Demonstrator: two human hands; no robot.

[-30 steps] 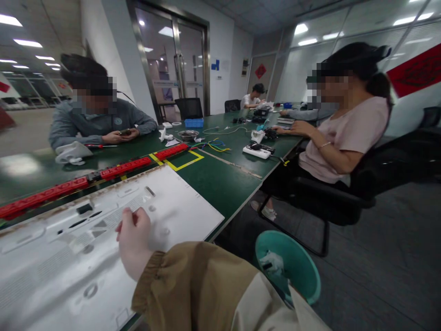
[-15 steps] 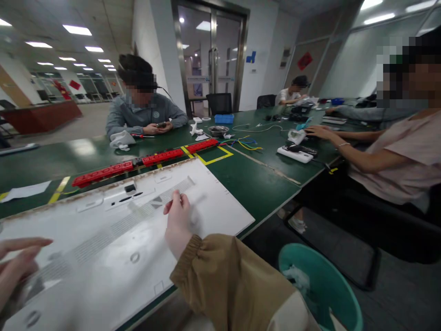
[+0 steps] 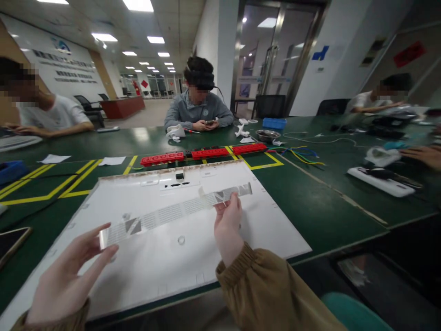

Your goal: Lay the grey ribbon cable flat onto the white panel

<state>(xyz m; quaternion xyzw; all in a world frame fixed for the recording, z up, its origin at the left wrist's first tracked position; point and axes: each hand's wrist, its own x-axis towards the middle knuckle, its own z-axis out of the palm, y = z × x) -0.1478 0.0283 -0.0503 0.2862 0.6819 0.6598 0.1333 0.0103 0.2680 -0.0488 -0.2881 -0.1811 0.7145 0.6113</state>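
Note:
A long translucent strip of printed tape (image 3: 179,209) with grey blocks and fine lines stretches between my two hands, above a large white panel (image 3: 193,262). My left hand (image 3: 70,269) holds its left end, with thumb and fingers at opposite edges of the strip. Near the right end, my right hand (image 3: 229,223) pinches the strip, its thumb and fingers closed together. A short end of the strip sticks out past the right fingers. The white panel lies flat on the green table and has small slots, a dark rectangular opening and a ring mark.
Red power strips (image 3: 210,153) lie behind the panel, near coloured wires (image 3: 305,155) and a metal bowl (image 3: 268,135). A phone (image 3: 14,243) rests at left, a white device (image 3: 381,181) at right. Several people sit around the table. A teal bin (image 3: 354,312) stands below right.
My view has turned left, bringing my left hand and the whole strip into sight. The strip stays stretched between both hands above the panel.

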